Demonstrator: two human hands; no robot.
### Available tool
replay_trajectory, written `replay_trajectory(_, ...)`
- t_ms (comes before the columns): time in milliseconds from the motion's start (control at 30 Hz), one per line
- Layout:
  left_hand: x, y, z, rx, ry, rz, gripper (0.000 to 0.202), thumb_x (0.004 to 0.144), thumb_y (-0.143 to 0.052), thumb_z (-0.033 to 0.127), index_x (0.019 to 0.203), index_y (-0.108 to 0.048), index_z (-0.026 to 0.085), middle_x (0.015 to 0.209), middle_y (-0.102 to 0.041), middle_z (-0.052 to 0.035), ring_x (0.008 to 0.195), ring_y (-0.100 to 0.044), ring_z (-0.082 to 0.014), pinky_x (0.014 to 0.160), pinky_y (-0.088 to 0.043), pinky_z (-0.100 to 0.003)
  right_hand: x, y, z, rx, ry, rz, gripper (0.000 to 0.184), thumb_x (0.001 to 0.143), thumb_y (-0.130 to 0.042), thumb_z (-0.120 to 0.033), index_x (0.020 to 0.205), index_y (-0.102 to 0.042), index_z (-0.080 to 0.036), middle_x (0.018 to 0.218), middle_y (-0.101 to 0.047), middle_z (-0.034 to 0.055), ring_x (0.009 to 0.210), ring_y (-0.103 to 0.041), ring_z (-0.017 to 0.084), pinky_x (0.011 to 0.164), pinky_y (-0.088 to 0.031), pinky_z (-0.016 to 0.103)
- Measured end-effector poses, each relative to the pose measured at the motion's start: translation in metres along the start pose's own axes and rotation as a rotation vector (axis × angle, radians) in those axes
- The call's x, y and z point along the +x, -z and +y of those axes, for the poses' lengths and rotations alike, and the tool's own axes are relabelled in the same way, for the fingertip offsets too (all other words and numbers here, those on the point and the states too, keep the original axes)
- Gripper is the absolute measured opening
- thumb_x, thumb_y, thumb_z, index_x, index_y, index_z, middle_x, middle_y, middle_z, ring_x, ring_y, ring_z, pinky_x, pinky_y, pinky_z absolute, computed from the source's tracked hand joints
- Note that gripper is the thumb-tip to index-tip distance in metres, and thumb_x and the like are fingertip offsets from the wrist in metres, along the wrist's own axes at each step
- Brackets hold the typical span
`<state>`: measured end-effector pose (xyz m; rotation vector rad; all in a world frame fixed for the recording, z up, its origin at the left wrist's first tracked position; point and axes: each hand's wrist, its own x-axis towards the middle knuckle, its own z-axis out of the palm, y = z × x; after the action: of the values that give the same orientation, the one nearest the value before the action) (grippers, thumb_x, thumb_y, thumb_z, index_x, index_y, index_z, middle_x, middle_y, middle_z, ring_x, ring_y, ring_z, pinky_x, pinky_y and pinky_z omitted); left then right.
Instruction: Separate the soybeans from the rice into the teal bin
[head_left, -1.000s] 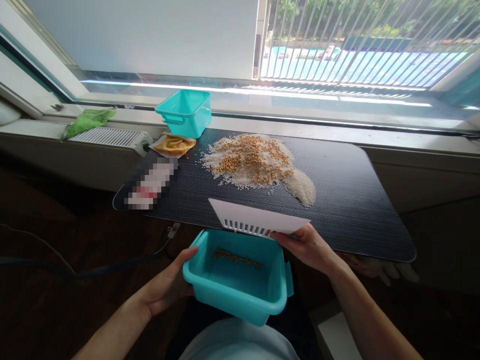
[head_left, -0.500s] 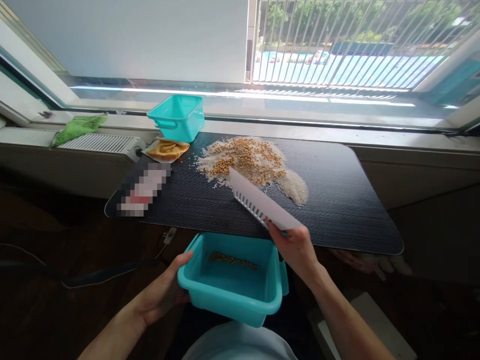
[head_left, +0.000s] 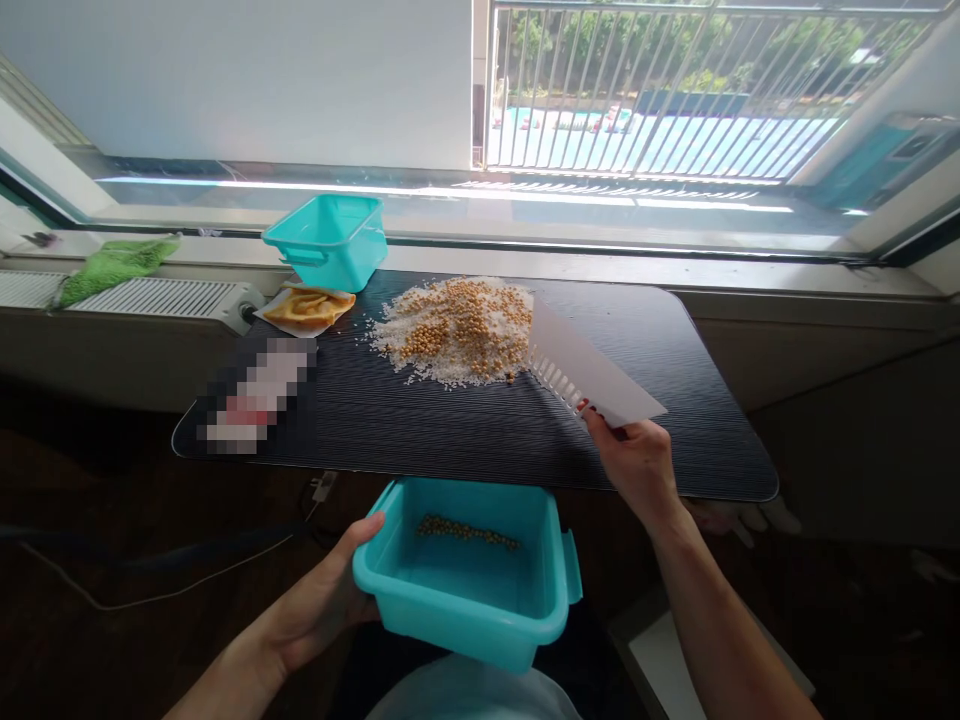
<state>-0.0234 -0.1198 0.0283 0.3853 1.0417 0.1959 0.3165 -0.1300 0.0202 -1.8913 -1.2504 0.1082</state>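
My left hand (head_left: 337,585) grips the left side of a turquoise plastic bin (head_left: 465,605), its thumb over the rim. The bin is held below the table's near edge, and a strip of small tan beans (head_left: 465,530) lies on its floor. In my right hand (head_left: 634,460) is a white slotted scoop (head_left: 589,365), pinched at its near end and tilted above the table. The scoop's far tip is at the right side of a pile of white rice grains and tan beans (head_left: 461,330), partly covering the pile there.
The dark table (head_left: 420,430) also bears a folded yellow cloth (head_left: 307,305) and a blurred packet (head_left: 259,395). A second turquoise bin (head_left: 330,245) stands at the back left by the window. A green cloth (head_left: 120,268) lies on the radiator (head_left: 187,300).
My right hand has moved the scoop rightward and slightly up, from the pile's front to its right side. The left hand still holds the bin. The view has shifted a little to the right.
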Motion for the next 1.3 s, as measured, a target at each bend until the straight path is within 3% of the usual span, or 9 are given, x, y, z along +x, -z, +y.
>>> replay_trajectory(267, 0.004, -0.003, -0.003, -0.021, 0.015, 0.004, 0.077, 0.082, -0.047, 0.064, 0.142, -0.037, 0.019, 0.118, -0.068, -0.0125, 0.11, -0.061, -0.0311, 0.091, -0.048, -0.043, 0.0, 0.009, -0.01, 0.111, -0.059, -0.072, 0.027, 0.076, -0.066, -0.038, 0.084, -0.078, -0.015, 0.078, -0.076, 0.006, 0.073, -0.072, 0.027, 0.066, -0.054, 0.031)
replay_trajectory(600, 0.009, -0.018, -0.006, -0.012, 0.024, -0.038, 0.07, 0.081, -0.051, 0.059, 0.138, -0.045, 0.018, 0.121, -0.066, -0.0132, 0.115, -0.057, -0.0326, 0.09, -0.048, -0.043, 0.012, 0.005, -0.003, 0.179, -0.103, -0.168, 0.03, 0.076, -0.066, -0.04, 0.088, -0.077, -0.014, 0.079, -0.076, 0.0039, 0.076, -0.071, 0.027, 0.067, -0.055, 0.032)
replay_trajectory(733, 0.011, -0.02, -0.008, -0.012, 0.012, -0.023, 0.069, 0.082, -0.049, 0.06, 0.139, -0.043, 0.02, 0.123, -0.065, -0.0128, 0.119, -0.054, -0.0328, 0.09, -0.048, -0.043, 0.009, 0.016, 0.0, 0.257, -0.083, -0.234, 0.028, 0.075, -0.068, -0.039, 0.087, -0.077, -0.016, 0.085, -0.077, 0.0041, 0.081, -0.071, 0.027, 0.074, -0.057, 0.035)
replay_trajectory(867, 0.011, -0.024, -0.009, -0.016, 0.014, -0.014, 0.069, 0.082, -0.049, 0.061, 0.139, -0.043, 0.02, 0.123, -0.066, -0.0125, 0.121, -0.054, -0.0329, 0.09, -0.048, -0.043, 0.001, 0.031, 0.008, 0.274, -0.128, -0.191, 0.027, 0.074, -0.07, -0.039, 0.089, -0.077, -0.017, 0.089, -0.076, 0.0049, 0.085, -0.072, 0.028, 0.08, -0.057, 0.039)
replay_trajectory(1133, 0.016, -0.023, -0.012, -0.033, 0.013, -0.05, 0.069, 0.083, -0.05, 0.059, 0.138, -0.045, 0.019, 0.124, -0.066, -0.013, 0.12, -0.055, -0.0336, 0.089, -0.048, -0.044, -0.035, 0.058, 0.026, 0.274, -0.152, -0.237, 0.026, 0.073, -0.071, -0.038, 0.091, -0.077, -0.02, 0.092, -0.076, 0.0048, 0.086, -0.072, 0.029, 0.085, -0.058, 0.041)
replay_trajectory(1200, 0.016, -0.022, -0.013, -0.038, 0.013, -0.056, 0.068, 0.083, -0.049, 0.058, 0.139, -0.044, 0.019, 0.124, -0.066, -0.0129, 0.12, -0.055, -0.0334, 0.09, -0.048, -0.044, -0.043, 0.06, 0.026, 0.307, -0.139, -0.288, 0.028, 0.074, -0.071, -0.039, 0.095, -0.077, -0.021, 0.094, -0.076, 0.0046, 0.087, -0.072, 0.028, 0.085, -0.059, 0.041)
replay_trajectory(1300, 0.017, -0.022, -0.013, -0.033, 0.016, -0.055, 0.069, 0.083, -0.049, 0.06, 0.138, -0.045, 0.018, 0.123, -0.066, -0.0133, 0.12, -0.055, -0.0335, 0.089, -0.048, -0.043, -0.046, 0.062, 0.02, 0.351, -0.093, -0.474, 0.026, 0.077, -0.07, -0.039, 0.095, -0.077, -0.022, 0.093, -0.076, 0.004, 0.087, -0.072, 0.027, 0.083, -0.059, 0.04)
